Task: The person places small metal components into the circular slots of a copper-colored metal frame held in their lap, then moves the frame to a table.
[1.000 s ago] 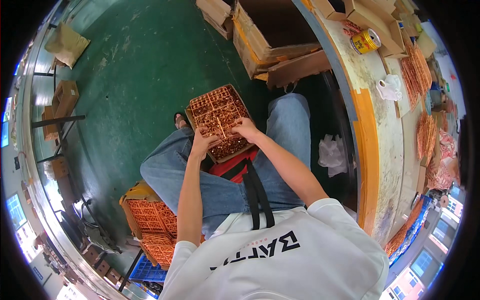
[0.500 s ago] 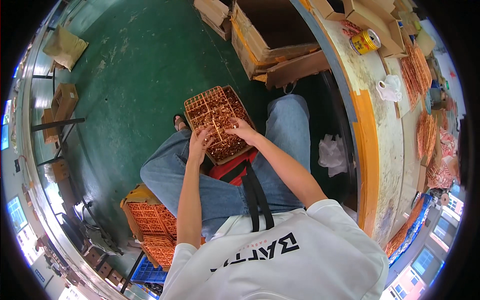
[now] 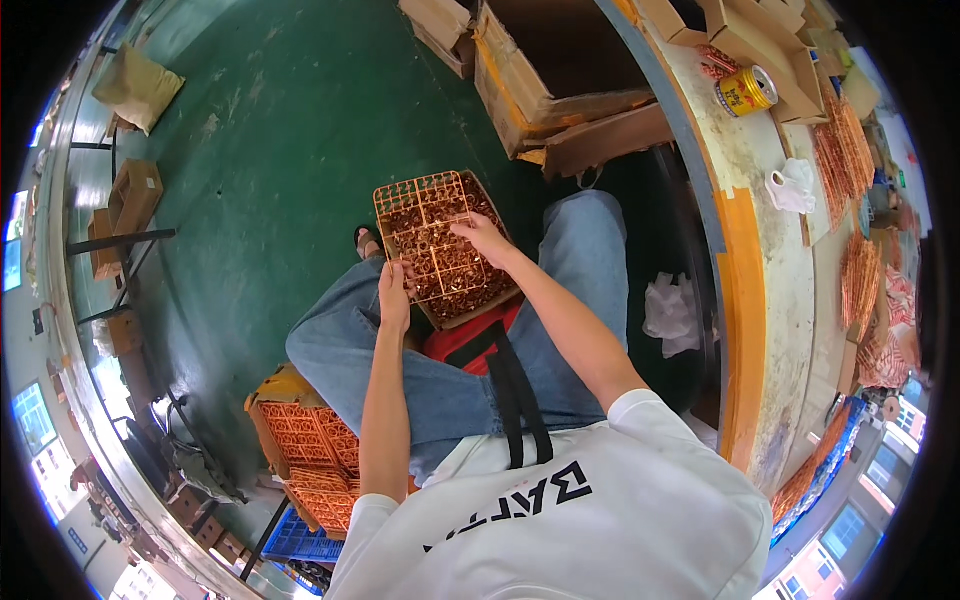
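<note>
One orange rectangular plastic lattice (image 3: pixel 430 238): my left hand (image 3: pixel 396 287) clamps it at seven o'clock, right hand (image 3: pixel 484 239) pinches it at three.

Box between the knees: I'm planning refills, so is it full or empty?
Not empty: small copper-coloured pieces show in the box beside the orange frame. How deep, I cannot tell.
</note>
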Available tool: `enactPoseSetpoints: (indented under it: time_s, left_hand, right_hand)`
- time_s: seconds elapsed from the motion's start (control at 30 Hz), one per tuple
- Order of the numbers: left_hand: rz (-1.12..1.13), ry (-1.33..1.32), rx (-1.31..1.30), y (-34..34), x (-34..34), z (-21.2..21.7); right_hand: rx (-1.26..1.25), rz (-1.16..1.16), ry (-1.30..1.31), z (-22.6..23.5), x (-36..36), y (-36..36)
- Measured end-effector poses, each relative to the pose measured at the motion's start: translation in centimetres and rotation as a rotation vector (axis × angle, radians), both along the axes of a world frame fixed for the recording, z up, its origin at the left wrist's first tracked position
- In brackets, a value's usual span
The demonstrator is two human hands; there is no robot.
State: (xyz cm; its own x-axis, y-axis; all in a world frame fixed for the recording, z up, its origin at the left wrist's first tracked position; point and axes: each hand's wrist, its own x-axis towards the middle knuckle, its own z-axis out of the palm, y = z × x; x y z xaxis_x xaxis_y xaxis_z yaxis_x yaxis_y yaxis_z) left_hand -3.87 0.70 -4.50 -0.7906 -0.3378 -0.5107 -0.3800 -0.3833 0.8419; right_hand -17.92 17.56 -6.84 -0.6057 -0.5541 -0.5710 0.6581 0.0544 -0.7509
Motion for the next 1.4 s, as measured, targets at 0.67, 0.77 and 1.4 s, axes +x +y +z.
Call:
enactPoseSetpoints:
  time_s: [0.67,0.77,1.4]
  left_hand:
    - [-0.089,0.107,0.157,-2.1,-0.2,1.2]
    - [-0.072,0.035,0.023,2.0,-0.9,8.7]
    - [-0.79,0.074,-0.029,25.2,-8.5,27.6]
  right_hand:
    - [0.128,0.096,0.434,5.5,3.5,0.6]
    - [0.06,-0.16,0.767,3.5,3.4,1.4]
    - [0.487,-1.403,0.693,38.8,-1.6,76.6]
